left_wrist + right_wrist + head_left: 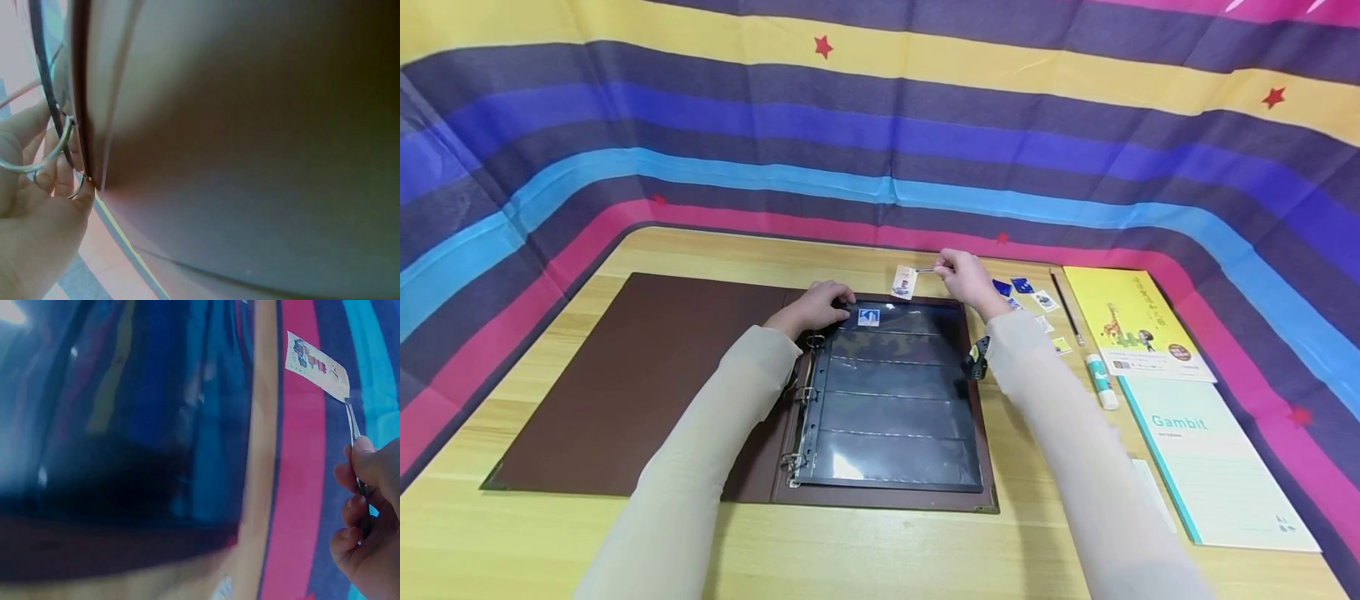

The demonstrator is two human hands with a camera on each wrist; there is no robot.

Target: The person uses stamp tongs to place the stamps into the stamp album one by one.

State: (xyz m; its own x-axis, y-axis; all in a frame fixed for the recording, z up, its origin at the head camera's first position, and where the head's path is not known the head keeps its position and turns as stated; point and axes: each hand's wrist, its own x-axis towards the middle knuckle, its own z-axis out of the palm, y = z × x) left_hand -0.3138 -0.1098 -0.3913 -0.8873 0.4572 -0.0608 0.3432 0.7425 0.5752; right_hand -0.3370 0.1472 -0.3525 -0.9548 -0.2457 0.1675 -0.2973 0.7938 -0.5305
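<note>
While my right hand [964, 279] grips tweezers [925, 270], one postage stamp [904, 282] hangs leftward at their tips, by the far edge of the stock page [895, 379], long axis slanting crosswise; left hand [814, 307], farther, pinches its ring-side corner.

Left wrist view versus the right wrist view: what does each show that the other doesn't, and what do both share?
Only the left wrist view shows the left hand and the metal rings.

Only the right wrist view shows the right hand, the tweezers it holds, the stamp gripped at one corner, and the page's glossy face.

Both show parts of the brown cover and the striped cloth.
</note>
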